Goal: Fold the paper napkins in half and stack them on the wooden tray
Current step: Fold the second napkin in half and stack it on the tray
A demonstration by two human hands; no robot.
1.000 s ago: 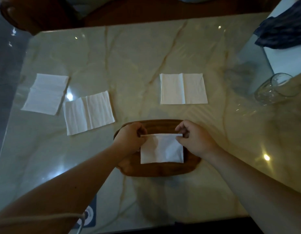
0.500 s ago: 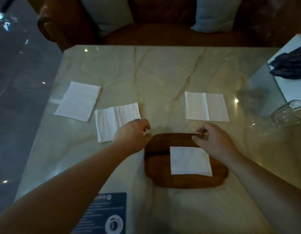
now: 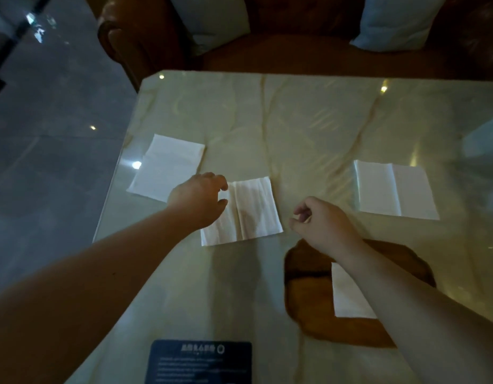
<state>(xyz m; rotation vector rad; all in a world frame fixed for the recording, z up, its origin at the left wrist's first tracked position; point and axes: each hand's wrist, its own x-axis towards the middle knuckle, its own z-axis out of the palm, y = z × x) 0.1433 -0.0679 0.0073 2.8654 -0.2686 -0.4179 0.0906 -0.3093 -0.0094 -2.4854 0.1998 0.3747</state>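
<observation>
A brown wooden tray (image 3: 303, 297) lies on the marble table at the lower right, with one folded white napkin (image 3: 346, 297) on it, partly hidden by my right forearm. Three unfolded white napkins lie flat: a middle napkin (image 3: 253, 209), a far-left napkin (image 3: 168, 166) and a right napkin (image 3: 395, 189). My left hand (image 3: 198, 200) rests over the left part of the middle napkin, fingertips at its upper left edge, holding nothing that I can see. My right hand (image 3: 320, 221) hovers just right of that napkin, fingers loosely curled and empty.
The marble table (image 3: 309, 128) ends close to the far-left napkin, with grey floor beyond. A dark blue card (image 3: 201, 361) lies at the near edge. A brown leather sofa (image 3: 295, 48) with pale cushions stands behind the table.
Both hands have left the folded napkin on the tray and moved left and forward to the middle napkin. The view has shifted, so the tray now sits lower right.
</observation>
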